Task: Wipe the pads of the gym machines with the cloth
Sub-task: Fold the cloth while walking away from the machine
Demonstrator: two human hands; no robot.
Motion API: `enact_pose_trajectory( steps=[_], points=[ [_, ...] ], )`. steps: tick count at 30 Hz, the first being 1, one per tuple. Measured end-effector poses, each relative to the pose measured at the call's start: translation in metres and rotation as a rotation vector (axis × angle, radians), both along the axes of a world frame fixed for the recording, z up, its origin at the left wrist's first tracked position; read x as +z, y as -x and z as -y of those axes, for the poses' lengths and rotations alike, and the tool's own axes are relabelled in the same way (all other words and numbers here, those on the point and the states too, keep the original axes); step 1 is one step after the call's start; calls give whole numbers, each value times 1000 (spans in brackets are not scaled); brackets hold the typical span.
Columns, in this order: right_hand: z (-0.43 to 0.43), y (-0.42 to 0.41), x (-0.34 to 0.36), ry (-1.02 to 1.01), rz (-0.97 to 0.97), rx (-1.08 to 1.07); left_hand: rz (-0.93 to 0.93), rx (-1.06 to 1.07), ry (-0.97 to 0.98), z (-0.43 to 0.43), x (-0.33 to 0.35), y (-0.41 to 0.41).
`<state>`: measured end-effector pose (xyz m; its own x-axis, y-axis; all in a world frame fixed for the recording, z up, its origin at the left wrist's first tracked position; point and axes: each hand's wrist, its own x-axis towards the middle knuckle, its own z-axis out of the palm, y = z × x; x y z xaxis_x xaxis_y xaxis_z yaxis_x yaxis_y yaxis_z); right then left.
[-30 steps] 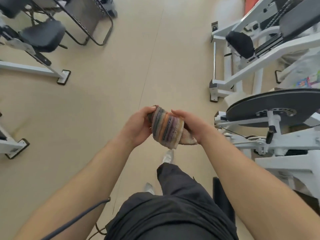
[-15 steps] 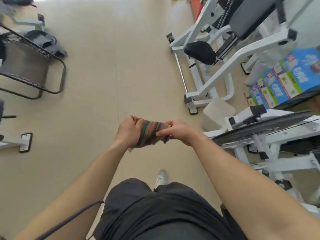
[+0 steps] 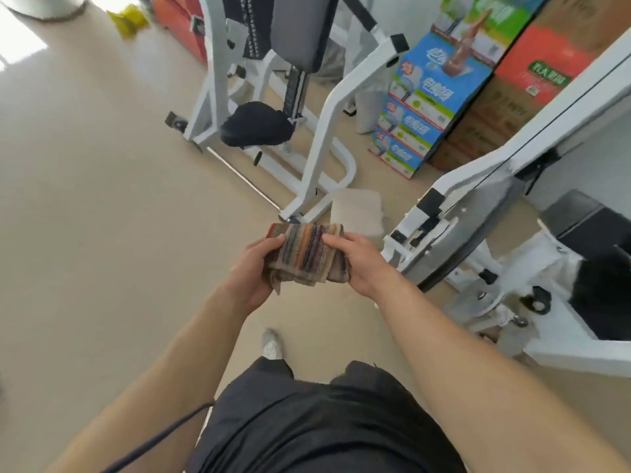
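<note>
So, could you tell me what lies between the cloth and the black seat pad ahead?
In the head view, between cloth and seat pad: bare floor and the machine's white base frame.

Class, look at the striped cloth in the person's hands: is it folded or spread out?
Folded. The striped cloth forms a compact, layered bundle, with stacked edges showing along its lower side, held between the left hand and the right hand.

Floor clutter, far side of the room

Blue printed cartons (image 3: pixel 415 107) stacked upright beside brown cardboard boxes (image 3: pixel 505 107); a beige folded mat (image 3: pixel 356 211) flat on the beige floor (image 3: pixel 85 199); a yellow packet (image 3: pixel 128 17) near an orange-red box (image 3: pixel 179 25).
</note>
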<state>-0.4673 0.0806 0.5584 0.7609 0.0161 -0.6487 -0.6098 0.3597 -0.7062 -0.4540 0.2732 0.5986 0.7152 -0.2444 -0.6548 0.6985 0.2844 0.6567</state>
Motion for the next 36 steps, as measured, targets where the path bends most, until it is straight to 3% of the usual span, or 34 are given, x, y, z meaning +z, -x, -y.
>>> enact_pose_trajectory(
  steps=[3,10,20,30,36],
  points=[
    [-2,-21,-8,25,-41,-102,16,-155,-100,-2,-12,-48],
    [13,-76,-43,296,-178,-281,93,-545,-395,39,-60,-145],
    [91,-197,-148,306,-324,-424,-27,-689,-514,142,-166,-284],
    [160,-284,-357,314,-467,-547,-36,-842,-591,237,-381,-377],
    [189,-316,-488,434,-485,-540,10,-975,-604,278,-533,-415]
  ],
)
